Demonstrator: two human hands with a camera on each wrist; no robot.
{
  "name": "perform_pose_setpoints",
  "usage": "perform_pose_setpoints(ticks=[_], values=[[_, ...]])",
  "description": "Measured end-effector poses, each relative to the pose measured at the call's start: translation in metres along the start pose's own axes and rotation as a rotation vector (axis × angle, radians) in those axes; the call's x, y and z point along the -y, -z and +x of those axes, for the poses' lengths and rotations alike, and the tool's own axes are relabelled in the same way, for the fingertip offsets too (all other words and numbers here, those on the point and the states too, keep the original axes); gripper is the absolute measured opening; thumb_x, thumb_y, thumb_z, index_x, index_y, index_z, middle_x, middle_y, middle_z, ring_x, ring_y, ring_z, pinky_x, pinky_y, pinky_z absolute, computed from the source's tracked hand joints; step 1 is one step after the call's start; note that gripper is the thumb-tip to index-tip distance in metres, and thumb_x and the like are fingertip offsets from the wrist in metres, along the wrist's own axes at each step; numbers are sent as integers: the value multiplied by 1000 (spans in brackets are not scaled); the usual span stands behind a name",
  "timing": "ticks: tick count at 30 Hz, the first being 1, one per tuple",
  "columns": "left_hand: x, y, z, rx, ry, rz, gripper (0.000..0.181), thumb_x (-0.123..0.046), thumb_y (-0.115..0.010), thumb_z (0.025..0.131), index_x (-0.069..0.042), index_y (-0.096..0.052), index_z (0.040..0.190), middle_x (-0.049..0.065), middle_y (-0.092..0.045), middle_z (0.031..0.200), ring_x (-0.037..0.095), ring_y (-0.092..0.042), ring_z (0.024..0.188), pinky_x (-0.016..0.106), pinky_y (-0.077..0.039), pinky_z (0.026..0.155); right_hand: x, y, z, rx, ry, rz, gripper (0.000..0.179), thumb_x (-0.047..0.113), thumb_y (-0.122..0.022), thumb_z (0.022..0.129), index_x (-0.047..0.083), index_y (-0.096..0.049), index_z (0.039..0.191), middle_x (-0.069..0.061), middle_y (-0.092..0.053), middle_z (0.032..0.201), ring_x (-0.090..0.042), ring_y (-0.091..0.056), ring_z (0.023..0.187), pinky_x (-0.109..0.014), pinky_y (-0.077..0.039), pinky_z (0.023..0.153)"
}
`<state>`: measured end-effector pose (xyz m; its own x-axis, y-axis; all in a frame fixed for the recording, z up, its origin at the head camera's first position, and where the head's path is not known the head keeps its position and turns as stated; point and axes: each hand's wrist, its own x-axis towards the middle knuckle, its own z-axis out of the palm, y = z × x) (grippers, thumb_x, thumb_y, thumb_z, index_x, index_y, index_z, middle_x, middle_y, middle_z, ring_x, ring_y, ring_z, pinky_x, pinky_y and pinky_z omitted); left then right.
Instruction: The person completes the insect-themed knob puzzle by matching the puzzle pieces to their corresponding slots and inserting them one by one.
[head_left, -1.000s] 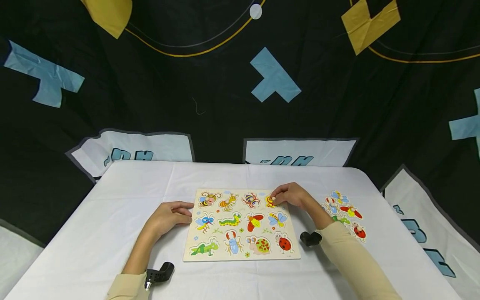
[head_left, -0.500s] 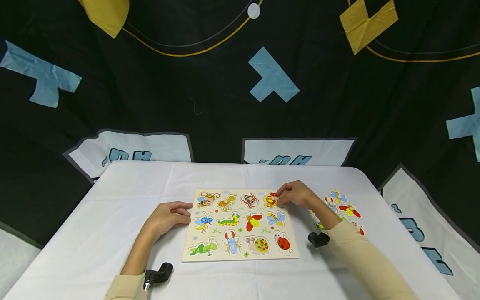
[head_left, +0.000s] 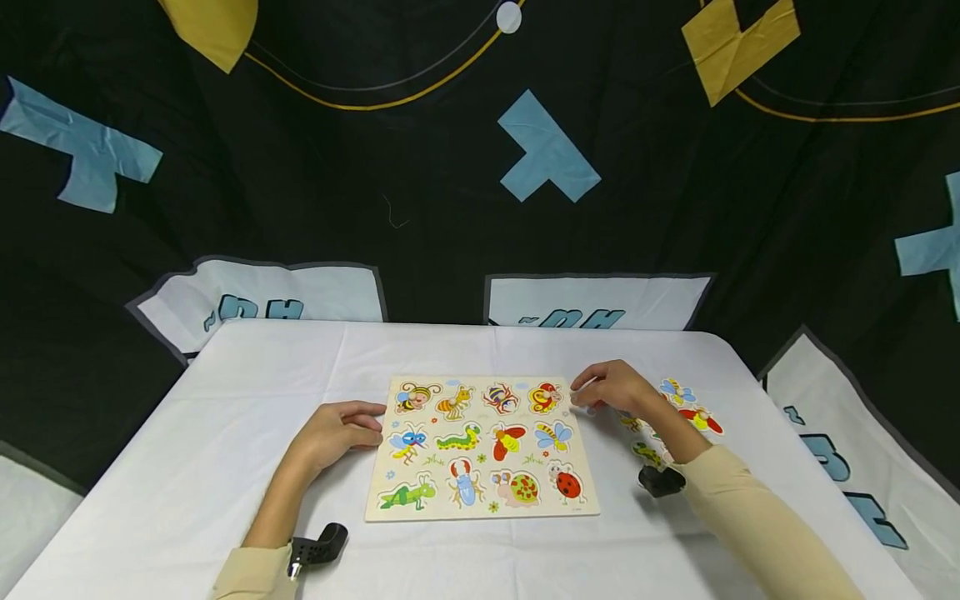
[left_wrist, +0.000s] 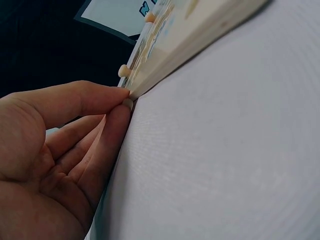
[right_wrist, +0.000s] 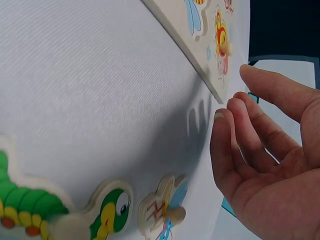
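A wooden puzzle board [head_left: 480, 454] printed with insects lies flat on the table. My left hand [head_left: 341, 435] is at its left edge; in the left wrist view the thumb and fingertips touch the board's edge [left_wrist: 165, 70]. My right hand [head_left: 611, 387] hovers just right of the board's far right corner, fingers loosely bent, holding nothing. The yellow-and-red insect piece [head_left: 545, 398] sits in that corner, its wooden knob [right_wrist: 226, 48] showing in the right wrist view. Below my right hand lie a green caterpillar piece [right_wrist: 37, 205] and a blue-winged piece [right_wrist: 157, 207] with a knob.
More loose insect pieces, among them a red-winged one [head_left: 702, 419] and a blue-winged bee-like one [head_left: 677, 391], lie right of the board, partly covered by the right forearm. The white-covered table [head_left: 270, 358] ends before a black curtain [head_left: 435, 200].
My right hand has let go of the yellow-and-red piece at the far right corner and moved off to the right. My left hand has stayed at the board's left edge.
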<state>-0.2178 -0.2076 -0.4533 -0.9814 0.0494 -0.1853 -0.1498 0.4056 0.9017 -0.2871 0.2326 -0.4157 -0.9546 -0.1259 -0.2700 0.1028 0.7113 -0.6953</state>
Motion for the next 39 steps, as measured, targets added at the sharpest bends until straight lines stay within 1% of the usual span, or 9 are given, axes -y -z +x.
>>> perform_pose_setpoints(ticks=[4, 11, 13, 16, 21, 24, 28, 33, 39], values=[[-2, -1, -1, -2, -1, 17, 53, -5, -81, 78, 0, -66, 129, 9, -73, 95, 14, -66, 83, 25, -56, 72, -4, 5, -4, -10, -17, -16, 33, 25, -80, 85, 7, -74, 111, -6, -71, 92, -23, -65, 79, -35, -54, 74], [-2, 0, 1, 0, -8, 17, 54, -4, -81, 78, 1, -66, 129, 7, -73, 94, 13, -66, 82, 25, -55, 71, -15, 16, -11, -24, -29, 20, 33, 24, -80, 85, 5, -74, 111, -7, -72, 93, -22, -66, 82, -36, -56, 77], [-2, 0, 1, 2, -10, 22, 54, -4, -81, 77, 0, -66, 129, 7, -73, 93, 13, -66, 82, 24, -55, 71, -18, 19, -12, -34, -38, 16, 33, 25, -80, 85, 5, -74, 111, -5, -73, 95, -21, -65, 84, -35, -56, 78], [-1, 0, 1, 1, -8, 28, 54, -4, -81, 77, 0, -66, 129, 6, -73, 93, 13, -66, 82, 24, -55, 71, -24, 25, -14, -33, -43, 22, 35, 26, -79, 85, 4, -74, 113, -7, -73, 99, -21, -66, 88, -35, -57, 82], [-1, 0, 2, 2, -6, 22, 53, -4, -80, 78, 1, -66, 129, 6, -73, 93, 13, -67, 82, 24, -55, 72, -32, 32, -19, -33, -63, 13, 37, 28, -78, 87, 5, -73, 115, -10, -72, 106, -23, -65, 92, -37, -55, 83], [-2, 0, 1, 4, -6, 20, 53, -4, -80, 78, 1, -66, 129, 6, -73, 93, 13, -67, 82, 24, -56, 72, -37, 35, -22, -37, -84, 0, 36, 30, -78, 87, 7, -73, 115, -9, -71, 106, -23, -63, 92, -37, -52, 83], [-1, 0, 1, 1, -8, 36, 54, -5, -81, 77, 0, -66, 129, 6, -73, 93, 13, -67, 82, 24, -55, 72, -43, 39, -25, -34, -66, -1, 36, 29, -77, 87, 5, -73, 114, -10, -71, 107, -24, -64, 93, -38, -53, 83], [-1, 0, 1, 1, -10, 23, 54, -4, -80, 77, 1, -66, 129, 7, -73, 94, 12, -67, 82, 24, -56, 72, -47, 44, -29, -36, -55, 11, 36, 27, -77, 87, 3, -73, 113, -10, -71, 107, -23, -65, 94, -37, -56, 85], [0, 0, 0, -1, -3, 24, 53, -5, -81, 78, 0, -66, 129, 7, -73, 94, 13, -67, 82, 25, -55, 72, -52, 48, -33, -35, -64, 10, 36, 26, -79, 86, 3, -73, 113, -9, -72, 105, -23, -64, 93, -37, -54, 84]])
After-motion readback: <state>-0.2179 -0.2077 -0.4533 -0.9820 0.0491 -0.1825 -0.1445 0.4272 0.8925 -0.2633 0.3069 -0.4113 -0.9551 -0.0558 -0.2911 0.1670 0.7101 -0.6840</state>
